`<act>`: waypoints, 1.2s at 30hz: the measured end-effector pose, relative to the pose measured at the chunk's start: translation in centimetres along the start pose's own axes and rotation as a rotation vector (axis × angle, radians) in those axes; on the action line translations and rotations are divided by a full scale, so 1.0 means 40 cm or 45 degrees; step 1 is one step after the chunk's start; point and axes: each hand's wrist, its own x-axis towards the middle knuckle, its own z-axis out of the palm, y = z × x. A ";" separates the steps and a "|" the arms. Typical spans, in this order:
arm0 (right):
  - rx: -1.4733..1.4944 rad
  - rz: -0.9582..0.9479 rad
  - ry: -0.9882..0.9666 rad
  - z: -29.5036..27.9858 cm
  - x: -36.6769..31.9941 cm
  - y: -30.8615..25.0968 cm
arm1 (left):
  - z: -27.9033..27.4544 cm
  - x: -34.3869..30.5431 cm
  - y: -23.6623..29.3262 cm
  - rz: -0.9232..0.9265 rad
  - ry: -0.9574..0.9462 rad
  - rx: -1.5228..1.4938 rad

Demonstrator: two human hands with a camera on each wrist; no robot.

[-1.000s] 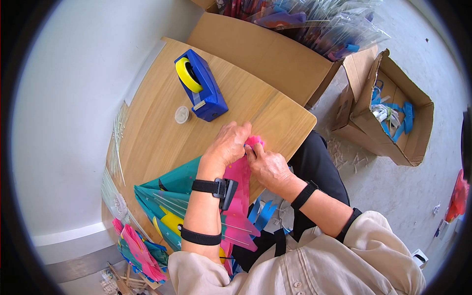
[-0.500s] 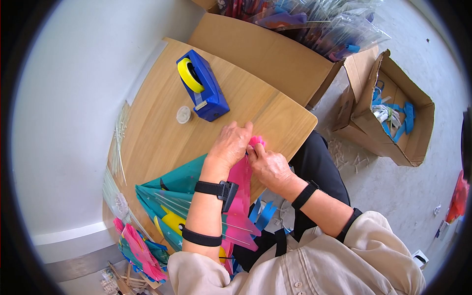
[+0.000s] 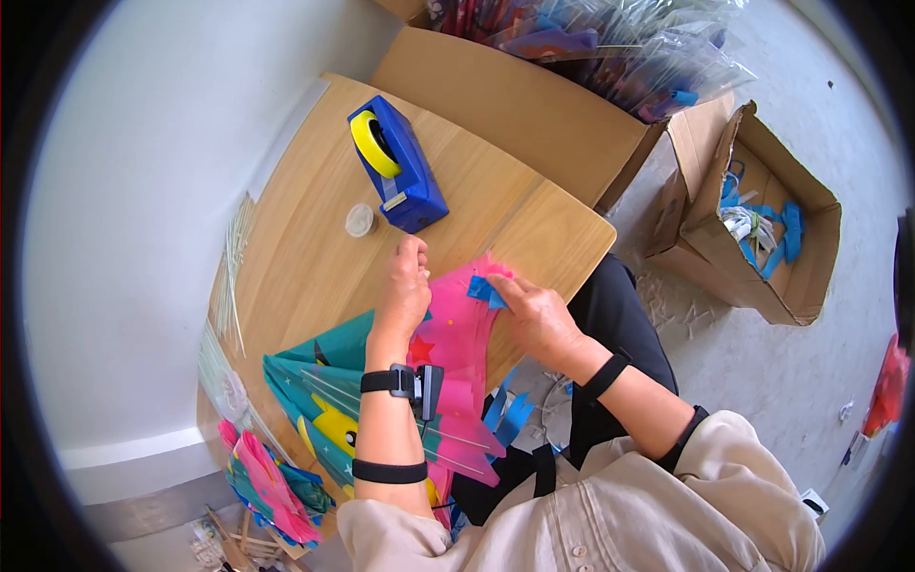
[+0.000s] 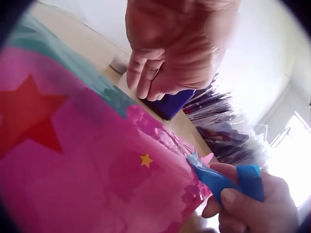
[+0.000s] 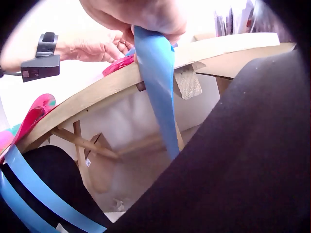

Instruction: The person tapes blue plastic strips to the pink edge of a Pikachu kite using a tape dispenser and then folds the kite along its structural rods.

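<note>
A thin plastic kite, pink (image 3: 452, 319) and green (image 3: 319, 339) with a yellow figure and slim white rods, lies on the wooden table's near side. My right hand (image 3: 543, 319) pinches a blue ribbon (image 3: 484, 289) against the kite's pink ruffled tip. Much of this ribbon (image 5: 158, 80) hangs down past the table edge in the right wrist view. My left hand (image 3: 403, 296) is lifted off the tip, its fingers curled with nothing visible between them (image 4: 182, 48). Just beyond its fingertips stands a blue tape dispenser (image 3: 408, 176) with a yellow-cored roll.
Beside the dispenser sits a small clear round tub (image 3: 359, 220). Thin rods (image 3: 229, 276) lie along the wall side. Cardboard boxes stand beyond the table, one (image 3: 515, 105) under plastic-wrapped bundles, another (image 3: 810, 229) holding blue ribbon. More folded pink and green plastic (image 3: 272, 481) lies at lower left.
My left hand has left the pink tip and moved left toward the dispenser. The pink part has spread out flat, and the blue ribbon under my right fingers now shows.
</note>
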 end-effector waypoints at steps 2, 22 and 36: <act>0.111 0.021 0.056 -0.001 -0.010 -0.007 | -0.012 -0.017 0.008 -0.005 0.034 -0.065; 1.640 1.127 -0.108 -0.146 -0.043 -0.052 | -0.184 -0.389 0.114 -0.091 -1.301 -0.132; 1.268 0.805 -0.842 -0.137 -0.028 -0.119 | -0.047 -0.277 0.263 -0.142 -0.041 -0.710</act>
